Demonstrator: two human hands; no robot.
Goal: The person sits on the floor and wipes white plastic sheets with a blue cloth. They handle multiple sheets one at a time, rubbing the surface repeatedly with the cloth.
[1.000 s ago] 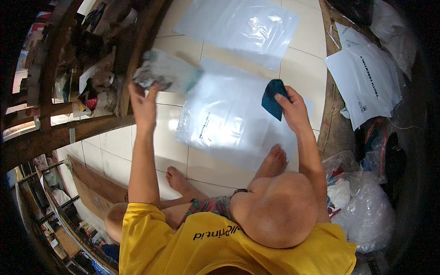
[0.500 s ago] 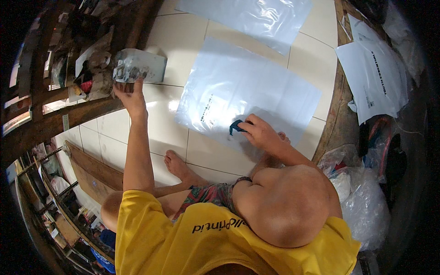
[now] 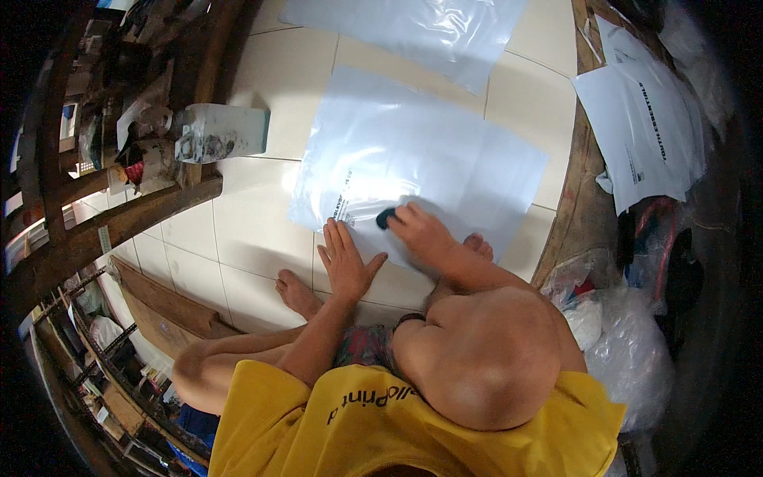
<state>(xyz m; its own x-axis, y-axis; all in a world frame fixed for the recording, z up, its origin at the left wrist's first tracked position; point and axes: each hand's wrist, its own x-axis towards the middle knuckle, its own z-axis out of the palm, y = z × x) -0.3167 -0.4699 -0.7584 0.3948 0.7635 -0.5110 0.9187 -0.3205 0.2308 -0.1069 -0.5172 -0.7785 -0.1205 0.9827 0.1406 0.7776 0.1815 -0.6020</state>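
A whitish plastic sheet or bag [image 3: 445, 151] with dark printing lies flat on the tiled floor before me. My left hand [image 3: 348, 262] rests with fingers spread at its near left edge, just below the print. In my right hand [image 3: 423, 232] a small dark blue cloth [image 3: 386, 218] is pinched, low over the sheet beside the print. A smudged, translucent plastic container [image 3: 222, 133] stands on the floor at the left, by the wooden shelf, with neither hand on it.
Another plastic sheet [image 3: 413, 28] lies farther away. Printed white bags [image 3: 644, 135] rest on the wooden platform [image 3: 560, 215] at the right, near clear crumpled plastic [image 3: 628, 350]. A wooden rack [image 3: 119, 203] stands left, with a board [image 3: 163, 310] below. My bare feet [image 3: 296, 292] are beside the sheet.
My left hand has let go of the container and moved right and nearer, onto the sheet's edge. The right hand has shifted slightly left with the cloth, toward the print.
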